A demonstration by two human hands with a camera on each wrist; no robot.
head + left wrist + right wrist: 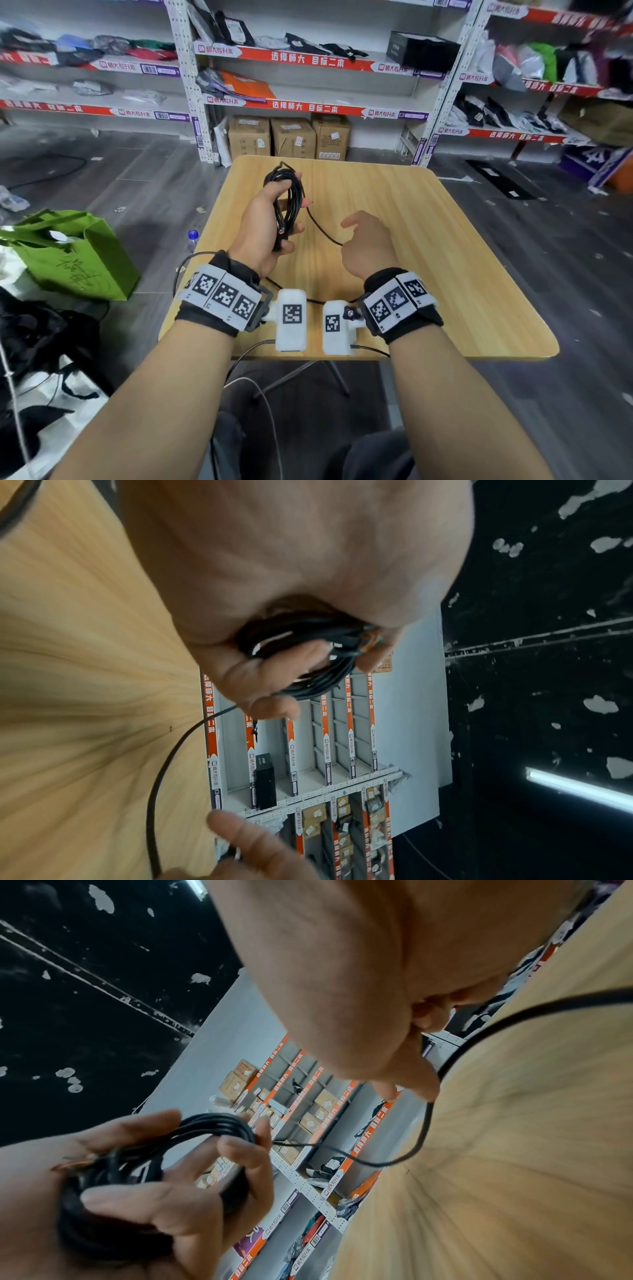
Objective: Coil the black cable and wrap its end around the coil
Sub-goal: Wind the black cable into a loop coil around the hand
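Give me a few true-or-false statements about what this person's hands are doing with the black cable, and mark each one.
1. The left hand grips a bundle of black cable loops. True.
2. The whole cable is already coiled. False: a loose strand still runs from the coil to the right hand.
3. The right hand is flat on the wooden table. False: it is raised above it, its fingers curled at the loose strand.
4. A green bag sits on the floor to the left of the table. True.
5. The coil lies on the table. False: the left hand holds it up above the tabletop.
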